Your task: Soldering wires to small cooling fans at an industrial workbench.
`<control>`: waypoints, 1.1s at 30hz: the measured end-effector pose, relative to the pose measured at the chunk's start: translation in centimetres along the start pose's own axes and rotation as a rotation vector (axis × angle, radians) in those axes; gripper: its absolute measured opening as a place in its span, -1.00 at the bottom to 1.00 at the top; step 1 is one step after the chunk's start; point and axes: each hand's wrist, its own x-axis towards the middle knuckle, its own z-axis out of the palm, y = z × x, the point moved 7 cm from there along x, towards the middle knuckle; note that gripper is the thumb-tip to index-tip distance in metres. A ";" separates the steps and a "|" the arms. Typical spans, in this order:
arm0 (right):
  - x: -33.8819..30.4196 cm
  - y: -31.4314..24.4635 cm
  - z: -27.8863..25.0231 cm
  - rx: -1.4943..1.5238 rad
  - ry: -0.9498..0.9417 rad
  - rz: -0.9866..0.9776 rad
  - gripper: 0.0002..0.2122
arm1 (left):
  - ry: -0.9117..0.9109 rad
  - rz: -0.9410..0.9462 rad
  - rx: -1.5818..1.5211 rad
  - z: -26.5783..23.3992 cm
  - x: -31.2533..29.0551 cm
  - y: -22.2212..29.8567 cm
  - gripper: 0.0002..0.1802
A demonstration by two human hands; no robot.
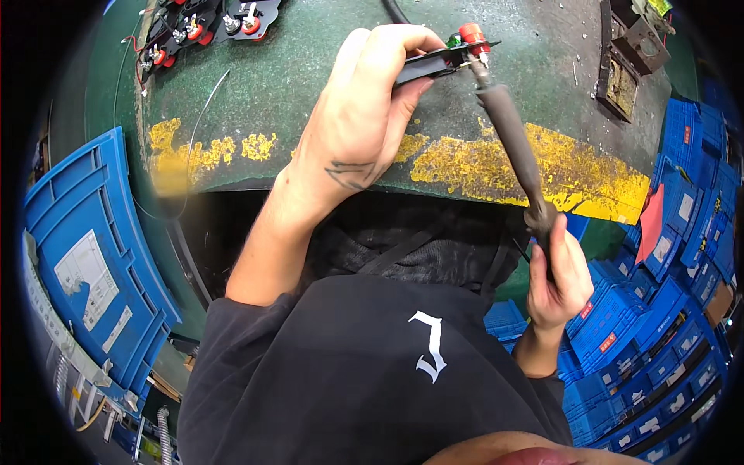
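My left hand is raised over the green bench and grips a small black panel between thumb and fingers. A red terminal post stands out at the panel's right end, with a bit of green beside it. In my right hand, the fingers are wrapped round the handle of a soldering iron. Its shaft slants up and to the left across the bench edge. The iron's tip meets the metal under the red post; whether it touches I cannot tell.
Several black panels with red terminals lie at the far left of the bench. A thin wire curls over its worn yellow edge. A metal stand sits far right. Blue crates flank both sides.
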 end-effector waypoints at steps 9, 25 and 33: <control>-1.4 2.8 -1.1 0.163 0.031 0.153 -0.49 | 0.021 -0.372 -0.445 -0.5 -0.4 -2.6 -0.63; -1.4 4.4 -2.4 0.277 0.147 0.337 -0.43 | 0.062 -0.558 -0.923 -0.9 -0.5 -3.3 -0.57; -0.3 4.1 -2.3 0.277 0.177 0.372 -0.41 | 0.047 -0.535 -0.991 -0.7 -0.5 -3.1 -0.60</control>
